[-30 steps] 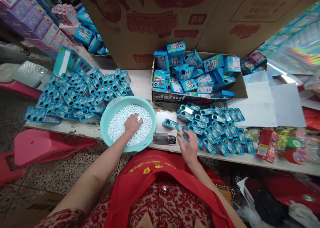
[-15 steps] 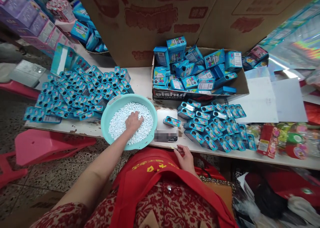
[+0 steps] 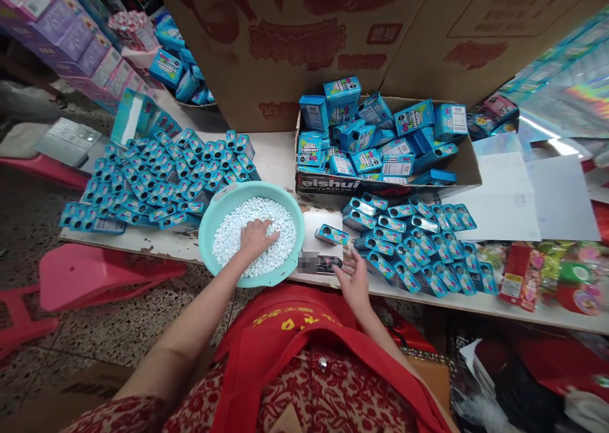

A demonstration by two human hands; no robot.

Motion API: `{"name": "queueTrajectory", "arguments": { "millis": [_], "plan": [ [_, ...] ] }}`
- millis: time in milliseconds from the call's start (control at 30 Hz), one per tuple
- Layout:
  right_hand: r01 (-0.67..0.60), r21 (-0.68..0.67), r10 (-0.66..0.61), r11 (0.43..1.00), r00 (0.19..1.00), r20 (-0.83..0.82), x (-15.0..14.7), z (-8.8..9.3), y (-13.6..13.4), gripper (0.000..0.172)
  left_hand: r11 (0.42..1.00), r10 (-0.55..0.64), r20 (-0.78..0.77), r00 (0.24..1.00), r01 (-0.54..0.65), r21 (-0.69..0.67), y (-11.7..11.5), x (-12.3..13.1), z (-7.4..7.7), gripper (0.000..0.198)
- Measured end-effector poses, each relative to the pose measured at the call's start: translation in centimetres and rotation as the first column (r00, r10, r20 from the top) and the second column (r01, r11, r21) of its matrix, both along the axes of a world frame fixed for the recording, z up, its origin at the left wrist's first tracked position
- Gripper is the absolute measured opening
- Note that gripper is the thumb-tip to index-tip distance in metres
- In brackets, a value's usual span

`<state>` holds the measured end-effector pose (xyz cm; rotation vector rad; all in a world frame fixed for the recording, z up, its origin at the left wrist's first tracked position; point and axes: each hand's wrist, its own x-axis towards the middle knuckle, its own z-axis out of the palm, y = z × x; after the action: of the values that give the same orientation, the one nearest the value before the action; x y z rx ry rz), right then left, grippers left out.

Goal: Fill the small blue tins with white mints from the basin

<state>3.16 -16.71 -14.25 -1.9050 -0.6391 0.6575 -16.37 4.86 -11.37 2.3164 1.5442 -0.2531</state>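
Observation:
My left hand (image 3: 257,238) rests palm down in a teal basin (image 3: 215,212) full of small white tablets (image 3: 233,230), fingers curled into the pile. A small scale (image 3: 320,255) stands right of the basin with one blue tin (image 3: 332,234) lying on its platform. My right hand (image 3: 352,279) hovers at the table's front edge beside the scale, fingers spread and holding nothing. Several open blue tins (image 3: 419,249) lie in rows just right of that hand.
A large spread of blue tins (image 3: 157,176) covers the table's left. A cardboard tray (image 3: 469,167) behind holds blue boxes (image 3: 371,135). White paper sheets (image 3: 523,195) and colourful packets (image 3: 537,271) lie at right. Pink plastic stools (image 3: 95,274) stand on the floor at left.
My right hand drew back from the rows of tins to the table edge, then came up again beside the scale with fingers spread. My left hand stayed in the tablets.

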Motion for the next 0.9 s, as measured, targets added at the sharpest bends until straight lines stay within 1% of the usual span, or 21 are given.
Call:
{"name": "queueTrajectory", "arguments": {
  "millis": [67, 133, 167, 200, 233, 267, 300, 333, 367, 400, 433, 467, 500, 567, 633, 667, 733, 767, 833, 867, 900],
  "plan": [
    [0.033, 0.046, -0.036, 0.998, 0.998, 0.060, 0.8, 0.2, 3.0, 0.074, 0.996, 0.037, 0.090, 0.995, -0.044, 0.073, -0.3, -0.5, 0.6, 0.045],
    [0.020, 0.042, -0.023, 0.999, 0.996, 0.083, 1.6, 0.1, 5.6, 0.067, 0.984, 0.110, 0.250, 0.962, -0.142, 0.113, -0.6, -0.5, 1.1, 0.043],
    [0.002, 0.025, -0.003, 1.000, 0.997, 0.072, 2.0, 0.1, 6.6, 0.061, 0.975, 0.162, 0.351, 0.922, -0.203, 0.085, -0.8, -0.3, 1.3, 0.041],
    [-0.022, 0.005, 0.022, 1.000, 0.998, 0.054, 2.2, 0.3, 7.3, 0.055, 0.964, 0.228, 0.457, 0.860, -0.265, 0.017, -1.0, 0.1, 1.5, 0.038],
    [-0.049, -0.006, 0.049, 0.999, 0.998, 0.044, 2.4, 0.7, 7.8, 0.051, 0.942, 0.316, 0.559, 0.767, -0.323, -0.090, -1.2, 0.6, 1.8, 0.035],
    [-0.073, -0.004, 0.073, 0.997, 0.996, 0.056, 2.4, 1.4, 8.1, 0.047, 0.903, 0.422, 0.641, 0.641, -0.362, -0.231, -1.4, 1.2, 2.1, 0.033],
    [-0.096, 0.013, 0.094, 0.995, 0.990, 0.101, 2.3, 2.4, 8.3, 0.045, 0.842, 0.535, 0.689, 0.488, -0.371, -0.391, -1.6, 1.9, 2.6, 0.033],
    [-0.130, 0.040, 0.121, 0.991, 0.977, 0.176, 2.1, 3.7, 8.4, 0.043, 0.762, 0.645, 0.694, 0.321, -0.342, -0.550, -1.8, 2.6, 3.1, 0.035],
    [-0.170, 0.073, 0.145, 0.983, 0.952, 0.271, 1.7, 5.2, 8.6, 0.040, 0.672, 0.738, 0.656, 0.158, -0.270, -0.690, -2.0, 3.4, 3.7, 0.038],
    [-0.229, 0.095, 0.179, 0.969, 0.911, 0.371, 1.2, 6.8, 8.8, 0.038, 0.580, 0.810, 0.587, 0.015, -0.171, -0.796, -2.2, 4.1, 4.3, 0.041],
    [-0.301, 0.094, 0.227, 0.949, 0.858, 0.460, 0.7, 8.3, 9.0, 0.036, 0.496, 0.861, 0.500, -0.098, -0.061, -0.866, -2.2, 4.7, 4.9, 0.045],
    [-0.372, 0.066, 0.281, 0.926, 0.794, 0.539, 0.1, 9.6, 9.4, 0.033, 0.427, 0.892, 0.413, -0.182, 0.043, -0.903, -2.3, 5.2, 5.4, 0.048],
    [-0.432, 0.016, 0.337, 0.902, 0.725, 0.600, -0.4, 10.7, 9.9, 0.030, 0.372, 0.910, 0.335, -0.246, 0.121, -0.920, -2.3, 5.6, 5.8, 0.049],
    [-0.507, -0.093, 0.433, 0.857, 0.612, 0.662, -1.4, 11.6, 10.8, 0.024, 0.283, 0.918, 0.209, -0.336, 0.188, -0.940, -2.3, 6.0, 6.1, 0.043],
    [-0.536, -0.164, 0.491, 0.828, 0.553, 0.673, -2.1, 11.4, 11.5, 0.023, 0.219, 0.902, 0.125, -0.412, 0.189, -0.957, -2.1, 6.0, 5.9, 0.034],
    [-0.537, -0.183, 0.503, 0.823, 0.543, 0.672, -2.2, 11.1, 11.7, 0.025, 0.206, 0.888, 0.103, -0.448, 0.189, -0.960, -2.1, 6.0, 5.7, 0.030],
    [-0.529, -0.220, 0.524, 0.820, 0.538, 0.660, -2.2, 10.3, 11.9, 0.027, 0.200, 0.864, 0.078, -0.498, 0.197, -0.960, -2.0, 5.9, 5.2, 0.026],
    [-0.523, -0.240, 0.536, 0.818, 0.540, 0.649, -2.1, 10.0, 11.9, 0.027, 0.189, 0.856, 0.065, -0.513, 0.194, -0.963, -1.9, 5.9, 5.0, 0.024],
    [-0.517, -0.267, 0.555, 0.813, 0.551, 0.623, -1.9, 9.7, 11.7, 0.026, 0.136, 0.852, 0.026, -0.523, 0.172, -0.976, -1.9, 5.8, 4.6, 0.021],
    [-0.517, -0.264, 0.555, 0.814, 0.561, 0.615, -1.9, 9.8, 11.5, 0.025, 0.111, 0.849, 0.009, -0.528, 0.162, -0.981, -1.9, 5.8, 4.6, 0.019],
    [-0.520, -0.247, 0.548, 0.817, 0.571, 0.611, -1.8, 9.9, 11.4, 0.026, 0.103, 0.845, 0.001, -0.535, 0.160, -0.982, -1.9, 5.8, 4.6, 0.019]
  ]
}}
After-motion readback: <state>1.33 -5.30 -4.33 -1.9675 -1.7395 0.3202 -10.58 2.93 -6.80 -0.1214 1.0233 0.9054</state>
